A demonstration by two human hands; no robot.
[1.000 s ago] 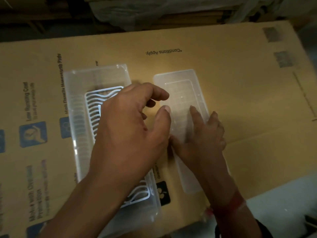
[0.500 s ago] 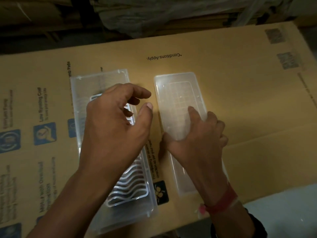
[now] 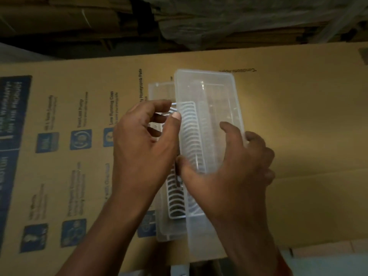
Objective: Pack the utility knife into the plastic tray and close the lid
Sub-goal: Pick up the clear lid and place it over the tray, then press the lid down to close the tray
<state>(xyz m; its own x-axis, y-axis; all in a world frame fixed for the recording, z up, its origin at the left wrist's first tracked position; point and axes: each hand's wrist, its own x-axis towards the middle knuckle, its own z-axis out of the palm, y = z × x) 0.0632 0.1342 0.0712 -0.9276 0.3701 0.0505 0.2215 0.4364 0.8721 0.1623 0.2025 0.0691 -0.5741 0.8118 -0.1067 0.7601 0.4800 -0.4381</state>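
Gripped across its width by your right hand, thumb on the near-left edge and fingers curled over the right edge, the clear rectangular plastic lid hangs tilted over the right side of the translucent plastic tray. Your left hand holds nothing, its thumb and fingers loosely curled and partly spread above the tray's white ribbed insert. You have the tray flat on the printed brown cardboard sheet; I cannot make out the utility knife.

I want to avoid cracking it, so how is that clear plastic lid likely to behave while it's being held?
The lid looks thin and translucent, so probably light and somewhat flexible. The right hand holds it alone by its edges, which suggests little weight. Its smooth surface may be slippery.
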